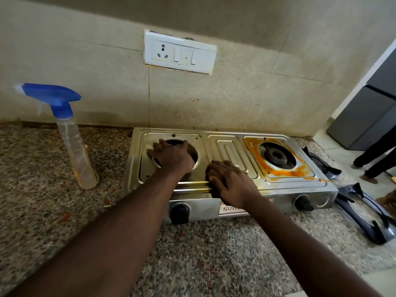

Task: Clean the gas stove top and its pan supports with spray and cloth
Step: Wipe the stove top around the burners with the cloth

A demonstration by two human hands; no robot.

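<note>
Countertop of speckled granite (53,211) is carrying everything, and the steel gas stove (285,185) is sitting at its back against the tiled wall, with both burner bays showing no grids. Two dark pan supports (364,213) are lying on the counter just right of the stove, one behind the other, and look to be awaiting their own cleaning. The spray bottle (75,146) is standing upright well to the left, with nobody touching it. The left hand (171,155) is pressing flat, fingers spread, over the left burner opening (195,156); it is gripping nothing and seems to be steadying the stove. The right hand (229,181) is lying palm-down across the front-centre ledge with its fingers fairly straight. It is covering a dark shape that may be the cloth, though I cannot tell for sure. The step in hand is probably wiping the left half. Doing it well is calling for firm, overlapping strokes along the pressed ridges while the left hand is bracing. The orange stain (278,173) ringing the right burner (277,156) is likely needing a spray and a soak first.
</note>
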